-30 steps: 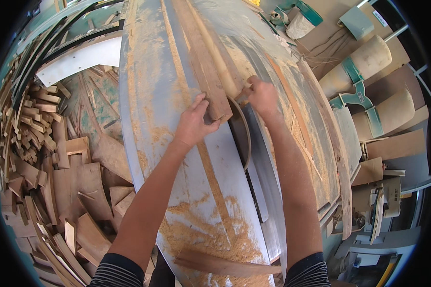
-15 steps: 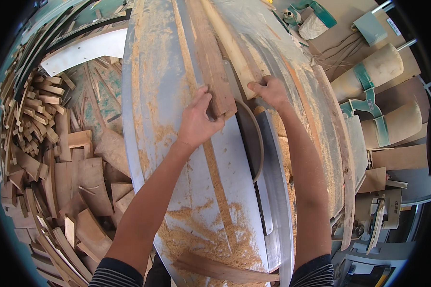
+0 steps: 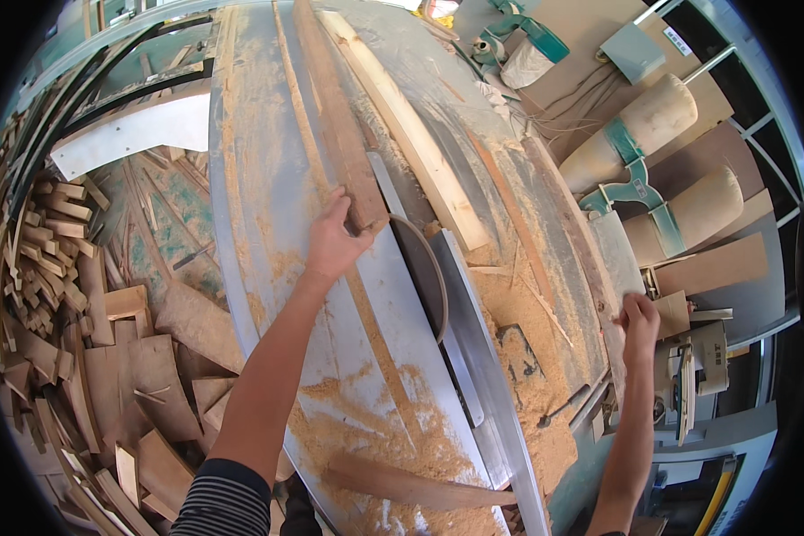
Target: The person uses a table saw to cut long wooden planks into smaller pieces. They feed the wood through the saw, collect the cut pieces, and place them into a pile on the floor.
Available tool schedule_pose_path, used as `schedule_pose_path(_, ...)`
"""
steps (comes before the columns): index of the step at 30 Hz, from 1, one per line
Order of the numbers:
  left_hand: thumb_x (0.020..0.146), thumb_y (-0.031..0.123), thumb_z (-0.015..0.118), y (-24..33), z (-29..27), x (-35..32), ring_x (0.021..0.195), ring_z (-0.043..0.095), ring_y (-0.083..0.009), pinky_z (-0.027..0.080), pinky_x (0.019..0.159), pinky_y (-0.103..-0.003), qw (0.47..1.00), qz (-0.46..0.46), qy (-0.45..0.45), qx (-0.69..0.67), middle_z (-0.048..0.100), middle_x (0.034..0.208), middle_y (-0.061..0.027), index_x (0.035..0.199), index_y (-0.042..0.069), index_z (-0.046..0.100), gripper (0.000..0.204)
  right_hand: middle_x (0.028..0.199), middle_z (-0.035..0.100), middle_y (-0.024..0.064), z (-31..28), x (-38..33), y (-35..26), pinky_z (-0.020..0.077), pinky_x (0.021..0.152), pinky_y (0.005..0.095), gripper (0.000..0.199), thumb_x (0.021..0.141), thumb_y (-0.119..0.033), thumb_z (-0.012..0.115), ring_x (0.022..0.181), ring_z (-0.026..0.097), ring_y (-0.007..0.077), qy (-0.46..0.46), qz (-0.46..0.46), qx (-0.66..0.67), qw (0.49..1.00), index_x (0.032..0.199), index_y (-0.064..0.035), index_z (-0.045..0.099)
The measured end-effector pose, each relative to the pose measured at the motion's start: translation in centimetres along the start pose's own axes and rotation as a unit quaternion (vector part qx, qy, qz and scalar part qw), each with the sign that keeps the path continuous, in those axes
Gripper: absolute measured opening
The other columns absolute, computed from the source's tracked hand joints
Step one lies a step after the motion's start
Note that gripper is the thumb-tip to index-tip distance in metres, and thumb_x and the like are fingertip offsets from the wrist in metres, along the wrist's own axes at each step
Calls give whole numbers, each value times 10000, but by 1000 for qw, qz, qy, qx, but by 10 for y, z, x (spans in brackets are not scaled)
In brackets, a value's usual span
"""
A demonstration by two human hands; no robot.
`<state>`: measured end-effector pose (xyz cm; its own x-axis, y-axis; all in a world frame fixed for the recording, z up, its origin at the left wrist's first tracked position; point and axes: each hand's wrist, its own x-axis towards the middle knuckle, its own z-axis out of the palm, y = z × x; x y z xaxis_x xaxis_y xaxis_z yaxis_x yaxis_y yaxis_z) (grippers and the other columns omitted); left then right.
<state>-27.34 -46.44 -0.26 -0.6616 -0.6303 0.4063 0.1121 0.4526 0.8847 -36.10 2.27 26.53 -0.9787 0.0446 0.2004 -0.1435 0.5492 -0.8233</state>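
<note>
A long brown wooden board (image 3: 341, 143) lies lengthwise on the grey saw table (image 3: 268, 179). My left hand (image 3: 338, 237) grips its near end, thumb and fingers curled around the end. Just right of that end, the round saw blade (image 3: 422, 277) stands up through the slot. A pale squared strip of wood (image 3: 411, 134) lies loose beyond the blade, on its right side. My right hand (image 3: 639, 320) is curled closed beside the long wooden strip along the table's right edge (image 3: 590, 259). Whether it holds anything is hidden.
A metal fence (image 3: 478, 330) runs right of the blade. Sawdust (image 3: 531, 393) is heaped beside it. A curved offcut (image 3: 411, 487) lies at the table's near end. Stacked wood pieces (image 3: 49, 232) fill the left floor. Dust bags (image 3: 630, 129) hang at the right.
My right hand has let go of the pale strip and moved right and toward me. The strip now lies loose on the table. My left hand stays on the brown board. The view has shifted.
</note>
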Motion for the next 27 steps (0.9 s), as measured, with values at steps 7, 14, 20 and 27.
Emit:
schedule_pose_path(7, 752, 131, 776, 6, -7, 11, 782, 694, -280, 565, 727, -362, 999, -29, 28, -20, 685, 933, -183, 1146, -8, 618, 447, 717, 580, 20, -113, -102, 12, 428, 541, 244, 133, 944, -94, 616, 595, 511, 81, 69, 30, -45, 996, 972, 22, 675)
schedule_pose_path(14, 815, 150, 718, -24, -91, 18, 808, 657, -336, 540, 758, -408, 997, -18, 76, -1, 650, 907, -160, 1211, 13, 563, 447, 708, 639, 51, -96, -65, 14, 464, 569, 268, 188, 905, -106, 636, 617, 584, 105, -4, -5, -158, 987, 981, 53, 701)
schedule_pose_path(20, 845, 285, 767, 1, -69, 11, 796, 678, -327, 543, 723, -427, 985, 13, 89, 148, 672, 916, -167, 1298, -2, 530, 586, 897, 739, 164, 42, -7, 30, 555, 778, 381, 247, 864, -186, 681, 844, 724, 309, -102, -157, -272, 944, 1061, -47, 737)
schedule_pose_path(27, 873, 352, 759, -4, -62, 15, 787, 709, -336, 547, 719, -421, 969, -64, 124, 202, 713, 851, -167, 1285, -7, 568, 579, 1114, 674, 239, 239, 14, 58, 543, 866, 452, 479, 833, -315, 732, 966, 680, 392, -143, -225, -258, 929, 1193, -6, 665)
